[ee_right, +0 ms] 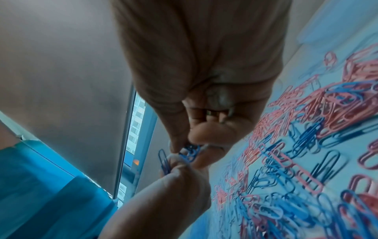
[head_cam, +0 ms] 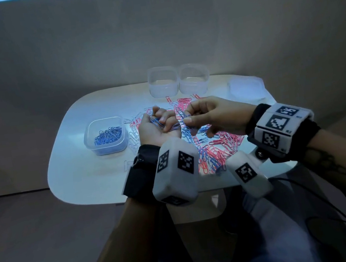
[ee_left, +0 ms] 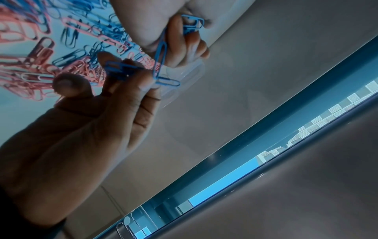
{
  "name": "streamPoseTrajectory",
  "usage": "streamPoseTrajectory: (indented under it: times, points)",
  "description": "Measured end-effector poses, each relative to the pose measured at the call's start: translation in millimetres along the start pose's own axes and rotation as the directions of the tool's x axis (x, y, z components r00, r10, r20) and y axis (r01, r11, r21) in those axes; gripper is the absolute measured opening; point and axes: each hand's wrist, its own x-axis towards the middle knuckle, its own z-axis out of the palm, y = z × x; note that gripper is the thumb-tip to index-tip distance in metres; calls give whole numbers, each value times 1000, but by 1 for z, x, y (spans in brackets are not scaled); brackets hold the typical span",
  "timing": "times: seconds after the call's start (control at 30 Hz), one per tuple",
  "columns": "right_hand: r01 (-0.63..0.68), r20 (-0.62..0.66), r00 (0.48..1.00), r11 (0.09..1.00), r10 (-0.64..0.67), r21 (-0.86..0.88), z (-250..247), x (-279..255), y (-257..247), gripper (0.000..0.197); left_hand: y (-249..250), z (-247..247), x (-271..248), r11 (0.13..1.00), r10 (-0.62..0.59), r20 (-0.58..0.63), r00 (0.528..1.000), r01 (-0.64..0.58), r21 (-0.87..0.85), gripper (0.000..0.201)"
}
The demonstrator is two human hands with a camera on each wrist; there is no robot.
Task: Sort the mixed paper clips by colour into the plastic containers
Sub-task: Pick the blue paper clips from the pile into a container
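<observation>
My left hand (head_cam: 161, 122) is palm up over the mixed pile of pink and blue paper clips (head_cam: 215, 147), its curled fingers holding a bunch of blue clips (ee_left: 120, 70). Just to its right, my right hand (head_cam: 188, 117) pinches blue clips (ee_right: 190, 153) between thumb and fingers. A linked blue clip (ee_left: 161, 51) hangs between the two hands. The left wrist view shows my left hand (ee_left: 122, 76) below my right hand (ee_left: 180, 37). A clear plastic container (head_cam: 88, 141) at the left holds blue clips (head_cam: 107, 136).
Two clear containers (head_cam: 163, 92) (head_cam: 195, 88) with nothing visible inside stand at the back of the white table (head_cam: 80, 178). Clear lids (head_cam: 246, 88) lie at the back right. A few pale clips (head_cam: 133, 141) lie beside the blue-clip container.
</observation>
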Motion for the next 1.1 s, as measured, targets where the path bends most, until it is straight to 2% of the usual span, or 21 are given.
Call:
streamPoseTrajectory:
  times: [0.1,0.23,0.43,0.73,0.87,0.97,1.1]
  points:
    - [18,-4,1000,999,-18,48,4,0,-4,15,-4,3,0,999,41,-3,999,-41,27,41]
    - [54,-74,996,998,-55,-20,8,1,-9,16,-8,6,3,988,101,-38,994,-96,123,44]
    - [71,-123,990,997,-68,21,12,-1,-17,18,-14,7,5,977,121,-111,986,-98,190,48]
    - [40,-220,970,963,-101,-266,17,9,-27,22,-22,8,7,976,115,15,993,-116,182,46]
    - [47,-257,958,951,-130,-305,7,11,-36,24,-29,5,6,974,74,82,994,-90,210,49]
    - [49,-214,967,924,-140,-380,2,12,-41,24,-34,5,3,979,28,102,994,-48,200,45]
    - [59,-152,979,901,-137,-429,0,10,-45,6,-32,7,0,975,22,124,992,-49,216,48]
